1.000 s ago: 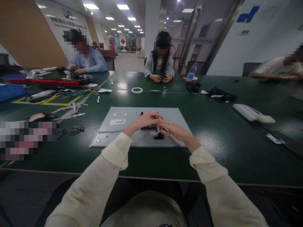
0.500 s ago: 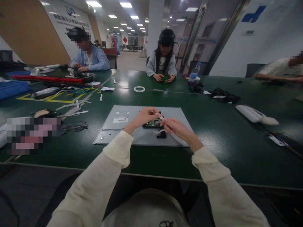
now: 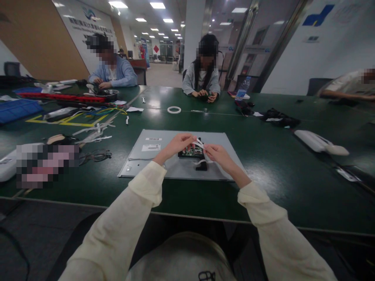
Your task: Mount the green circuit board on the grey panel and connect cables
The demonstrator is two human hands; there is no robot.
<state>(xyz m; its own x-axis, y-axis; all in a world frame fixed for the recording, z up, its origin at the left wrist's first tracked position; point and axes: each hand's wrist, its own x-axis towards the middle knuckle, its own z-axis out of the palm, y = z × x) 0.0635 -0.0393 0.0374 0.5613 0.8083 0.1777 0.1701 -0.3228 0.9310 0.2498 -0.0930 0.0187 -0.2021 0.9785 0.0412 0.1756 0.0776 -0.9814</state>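
Note:
My left hand (image 3: 181, 144) and my right hand (image 3: 217, 153) pinch a thin white tape-like strip (image 3: 199, 144) between them, just above a green circuit board (image 3: 191, 151) in a black frame. Near the left fingertips the strip looks split into two bands. Another white band (image 3: 200, 162) curls below my right hand, over a black piece (image 3: 201, 168); whether it belongs to the same strip I cannot tell. Under all this lies a flat grey metal panel (image 3: 170, 168) with white labels (image 3: 151, 147) and a thin grey cable (image 3: 140, 159). My left fingers partly hide the board.
Beyond the panel lies a white tape roll (image 3: 174, 110). White strip scraps (image 3: 96, 132), eyeglasses (image 3: 98, 155) and a blue tray (image 3: 19, 110) are at left. A white device (image 3: 319, 141) lies at right. Several people sit around the green table (image 3: 278, 183).
My hands have moved slightly apart, and more of the white strip shows between them, now as two bands. The whole view has shifted a little to the right.

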